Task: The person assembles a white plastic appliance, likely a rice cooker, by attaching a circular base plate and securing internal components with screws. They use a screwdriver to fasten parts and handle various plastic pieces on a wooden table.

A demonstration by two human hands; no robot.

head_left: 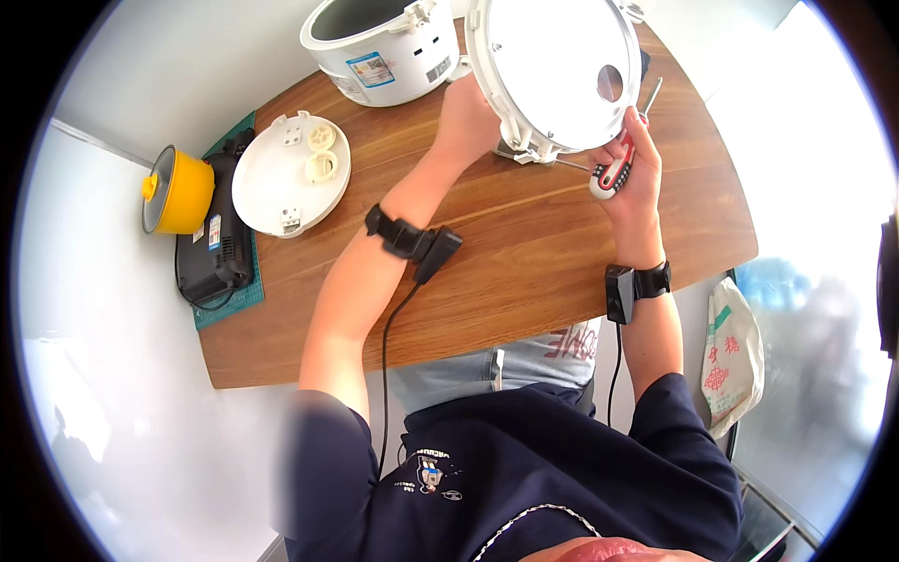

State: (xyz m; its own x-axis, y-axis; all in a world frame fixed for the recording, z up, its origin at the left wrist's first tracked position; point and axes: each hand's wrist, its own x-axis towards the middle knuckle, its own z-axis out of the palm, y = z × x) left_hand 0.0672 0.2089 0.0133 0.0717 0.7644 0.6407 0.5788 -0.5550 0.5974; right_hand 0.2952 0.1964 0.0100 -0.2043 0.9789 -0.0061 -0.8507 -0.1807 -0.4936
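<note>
A round white rice cooker lid (562, 70), with a shiny inner face and one round hole, is held tilted up over the far side of the table. My left hand (468, 117) grips its left lower edge, the fingers hidden behind it. Closed around a red, white and black folding multi-tool (614, 173) is my right hand (640, 169), close to the lid's lower right rim. A thin metal shaft sticks out of the tool toward the hinge parts at the lid's bottom edge; another points up and right. Whether the shaft touches the lid I cannot tell.
Behind the lid's left side stands the white rice cooker body (384, 61). A round white cover (272, 192) with two cream rings lies on the wooden table (506, 253). Farther left are a yellow pot (187, 192) and black appliance (211, 253) over a green mat (253, 300). A bag (732, 356) hangs right.
</note>
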